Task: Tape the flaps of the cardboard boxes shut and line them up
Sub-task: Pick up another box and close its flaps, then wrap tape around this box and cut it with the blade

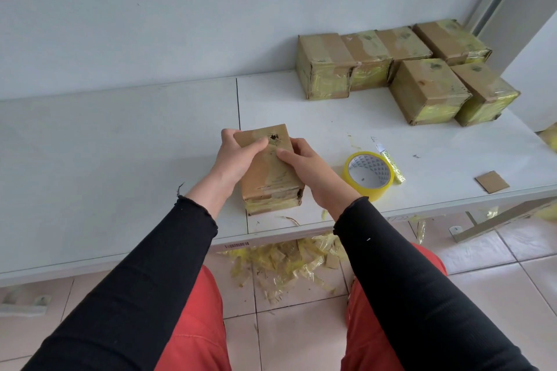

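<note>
A small cardboard box (269,173) with old yellowish tape stands near the front of the white table (120,135). My left hand (238,156) grips its upper left side, thumb on the top face beside a dark hole. Its upper right side is held by my right hand (310,169), thumb pressing on the top. A roll of yellow tape (369,175) lies flat just right of my right hand. Several taped boxes (391,66) stand grouped at the back right against the wall.
A small cutter (388,159) wrapped in tape lies beside the roll. A loose cardboard scrap (492,181) lies near the table's right front edge. Torn tape strips (289,262) litter the tiled floor under the table edge.
</note>
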A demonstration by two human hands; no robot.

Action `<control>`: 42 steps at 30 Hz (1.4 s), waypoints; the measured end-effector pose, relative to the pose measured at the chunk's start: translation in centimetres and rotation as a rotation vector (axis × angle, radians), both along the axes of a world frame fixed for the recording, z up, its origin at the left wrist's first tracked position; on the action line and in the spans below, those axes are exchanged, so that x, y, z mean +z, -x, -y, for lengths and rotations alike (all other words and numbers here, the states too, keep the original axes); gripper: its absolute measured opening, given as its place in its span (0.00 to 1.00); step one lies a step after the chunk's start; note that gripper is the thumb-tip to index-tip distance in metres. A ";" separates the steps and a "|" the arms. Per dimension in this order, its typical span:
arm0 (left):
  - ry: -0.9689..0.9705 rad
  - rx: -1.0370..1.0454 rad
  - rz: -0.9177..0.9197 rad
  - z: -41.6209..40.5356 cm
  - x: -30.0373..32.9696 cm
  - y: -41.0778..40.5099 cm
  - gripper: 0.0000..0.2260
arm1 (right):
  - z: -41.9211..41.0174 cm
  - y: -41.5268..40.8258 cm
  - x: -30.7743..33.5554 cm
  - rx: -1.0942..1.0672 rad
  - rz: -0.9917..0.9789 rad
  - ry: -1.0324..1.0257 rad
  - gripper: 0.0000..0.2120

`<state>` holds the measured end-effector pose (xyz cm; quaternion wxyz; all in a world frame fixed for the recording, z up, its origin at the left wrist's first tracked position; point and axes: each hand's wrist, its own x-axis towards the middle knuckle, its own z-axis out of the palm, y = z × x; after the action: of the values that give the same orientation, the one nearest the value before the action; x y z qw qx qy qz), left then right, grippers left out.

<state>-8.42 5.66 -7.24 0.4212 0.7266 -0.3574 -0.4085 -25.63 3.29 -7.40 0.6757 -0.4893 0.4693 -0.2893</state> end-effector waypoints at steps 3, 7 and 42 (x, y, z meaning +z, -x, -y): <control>0.030 0.017 0.082 0.0 -0.4 0.3 0.28 | -0.4 -0.3 -0.3 -0.051 -0.027 0.062 0.15; 0.038 0.020 0.117 0.0 -0.3 0.7 0.30 | -0.5 -1.0 -0.5 -0.114 -0.035 0.123 0.10; 0.149 -0.433 0.089 -3.2 4.5 16.9 0.10 | -1.8 16.0 4.9 0.158 -0.625 1.012 0.08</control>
<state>-25.32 8.89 -2.70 0.3600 0.6173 -0.5523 -0.4293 -41.62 5.07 -2.47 0.2081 -0.8456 0.4120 -0.2683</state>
